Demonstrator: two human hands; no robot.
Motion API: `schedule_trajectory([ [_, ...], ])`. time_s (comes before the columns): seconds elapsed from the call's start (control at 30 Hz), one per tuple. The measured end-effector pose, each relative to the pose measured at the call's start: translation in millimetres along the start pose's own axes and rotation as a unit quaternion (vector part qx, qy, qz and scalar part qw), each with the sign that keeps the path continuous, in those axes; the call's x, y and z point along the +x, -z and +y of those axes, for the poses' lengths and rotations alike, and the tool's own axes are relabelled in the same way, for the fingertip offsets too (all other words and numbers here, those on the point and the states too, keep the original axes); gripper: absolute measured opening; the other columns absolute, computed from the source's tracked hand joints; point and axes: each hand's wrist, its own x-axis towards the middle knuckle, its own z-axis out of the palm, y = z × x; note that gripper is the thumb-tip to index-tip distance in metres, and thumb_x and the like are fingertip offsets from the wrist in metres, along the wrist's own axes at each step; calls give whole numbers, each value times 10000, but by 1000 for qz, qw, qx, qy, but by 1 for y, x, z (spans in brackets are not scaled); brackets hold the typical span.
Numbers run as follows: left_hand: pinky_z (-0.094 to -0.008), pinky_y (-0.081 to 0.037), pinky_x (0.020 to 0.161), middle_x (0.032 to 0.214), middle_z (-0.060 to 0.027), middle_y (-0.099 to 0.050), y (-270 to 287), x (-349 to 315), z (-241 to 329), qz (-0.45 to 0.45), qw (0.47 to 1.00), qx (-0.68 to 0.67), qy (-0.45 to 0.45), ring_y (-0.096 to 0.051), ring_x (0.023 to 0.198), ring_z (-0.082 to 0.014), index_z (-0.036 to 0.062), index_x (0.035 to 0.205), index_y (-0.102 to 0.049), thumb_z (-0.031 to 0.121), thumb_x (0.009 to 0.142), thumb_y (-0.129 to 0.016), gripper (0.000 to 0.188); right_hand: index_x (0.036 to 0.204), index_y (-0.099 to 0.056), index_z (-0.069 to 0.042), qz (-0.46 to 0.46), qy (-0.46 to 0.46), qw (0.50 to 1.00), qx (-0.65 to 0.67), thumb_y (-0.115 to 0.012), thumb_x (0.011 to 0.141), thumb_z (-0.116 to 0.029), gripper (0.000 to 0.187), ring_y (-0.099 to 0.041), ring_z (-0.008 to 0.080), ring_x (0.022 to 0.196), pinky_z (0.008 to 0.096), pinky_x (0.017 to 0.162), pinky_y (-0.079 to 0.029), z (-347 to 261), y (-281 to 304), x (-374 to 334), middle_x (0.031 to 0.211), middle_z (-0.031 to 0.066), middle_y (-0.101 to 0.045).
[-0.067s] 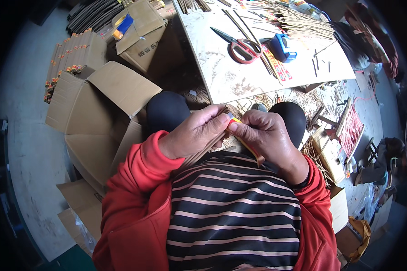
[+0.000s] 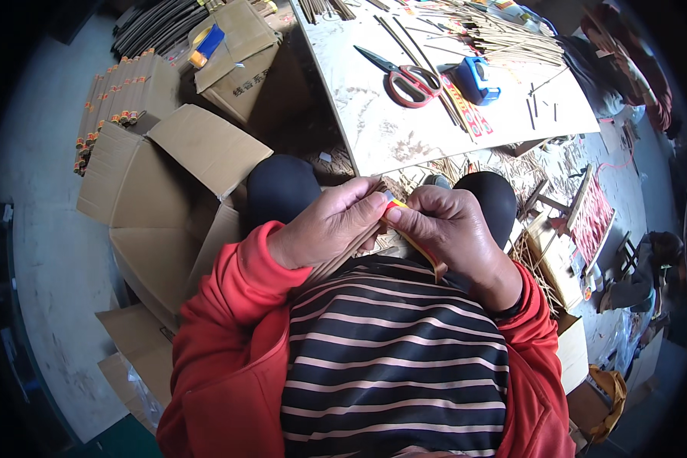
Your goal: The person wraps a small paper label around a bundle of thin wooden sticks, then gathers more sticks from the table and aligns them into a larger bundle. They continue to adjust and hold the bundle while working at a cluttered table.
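Observation:
In my left hand [image 2: 330,223] is a bundle of thin brown incense sticks [image 2: 334,264], its fingers wrapped round near the top end. My right hand [image 2: 462,229] pinches a red and yellow paper strip [image 2: 423,253] between thumb and forefinger, right beside the left thumb. One end of the strip lies against the bundle; the rest hangs down below the right hand with a curled tip. The fingertips of both hands nearly meet, and the far side of the bundle is hidden behind them.
A white table [image 2: 382,130] ahead bears red-handled scissors [image 2: 414,85], a blue tape dispenser [image 2: 478,81] and loose sticks [image 2: 511,42]. Left stand an open cardboard box [image 2: 156,191] and stacked banded bundles [image 2: 114,99]. To the right is a stool [image 2: 592,221]; another person [image 2: 626,69] sits far right.

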Motion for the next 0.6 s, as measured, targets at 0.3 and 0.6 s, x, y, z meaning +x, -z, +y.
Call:
schedule_trajectory([
  [0.3,-151,-404,540,726,-2,-500,-2,-2,3,-12,999,-30,6,-478,590,-30,-10,1009,-484,304,948,-399,331,683,-586,12,28,93,994,-43,-653,812,-219,273,-415,38,506,211,422,-333,17,3,4,543,-1,-499],
  [0.6,-171,-433,577,800,-43,-530,0,-2,6,6,999,29,24,-506,619,-61,-7,1117,-435,331,944,-394,382,722,-565,-10,148,216,954,-147,-771,652,-277,345,-520,123,576,261,498,-410,35,9,21,665,59,-542],
])
